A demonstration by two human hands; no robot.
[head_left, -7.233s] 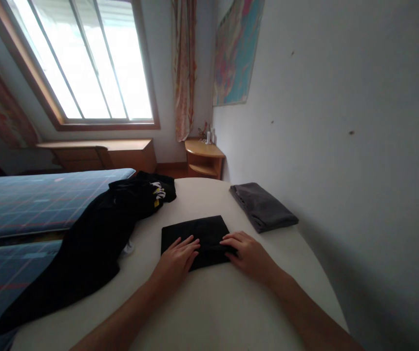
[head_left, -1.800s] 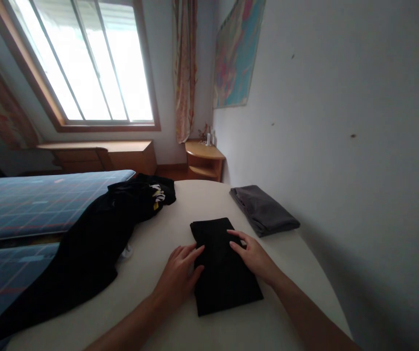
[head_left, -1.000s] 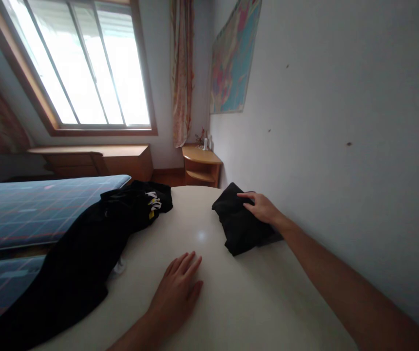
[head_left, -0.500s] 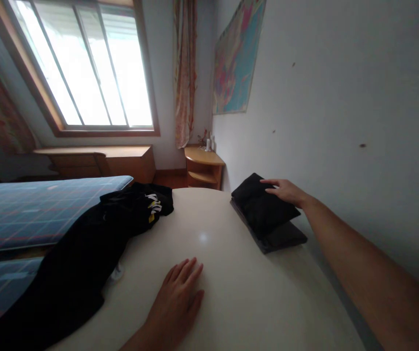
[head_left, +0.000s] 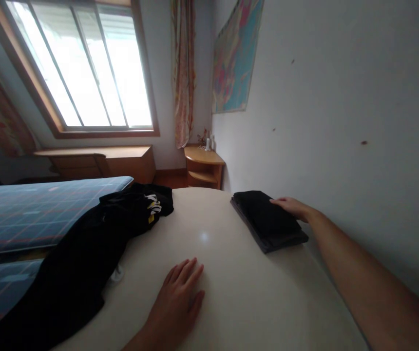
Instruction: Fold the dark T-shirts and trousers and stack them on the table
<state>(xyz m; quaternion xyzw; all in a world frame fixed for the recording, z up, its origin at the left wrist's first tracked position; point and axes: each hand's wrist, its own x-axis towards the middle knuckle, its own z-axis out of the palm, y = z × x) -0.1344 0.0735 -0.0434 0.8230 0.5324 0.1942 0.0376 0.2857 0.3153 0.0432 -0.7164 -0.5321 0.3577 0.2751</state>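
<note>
My left hand (head_left: 178, 297) lies palm down on the cream tabletop (head_left: 227, 302), fingers stretched out, holding nothing. At the far right of the table, my right hand (head_left: 293, 207) grips the right edge of a folded black garment (head_left: 260, 209). That garment lies flat on top of a dark grey folded cloth (head_left: 286, 241), whose front and left edges show. Some of the right hand's fingers are hidden by the edge. To the left, a loose black shirt (head_left: 81, 253) with a white and yellow print is spread over the table's side, touched by neither hand.
A blue plaid mattress (head_left: 48, 209) borders the table on the left. A small white object (head_left: 117, 274) peeks out beside the shirt. The white wall (head_left: 326, 122) runs close along the right side. A wooden corner shelf (head_left: 204, 156) stands beyond the far edge.
My right hand has come down and slightly right, and the raised black garment now lies flat on the grey cloth. My left hand has stayed in place.
</note>
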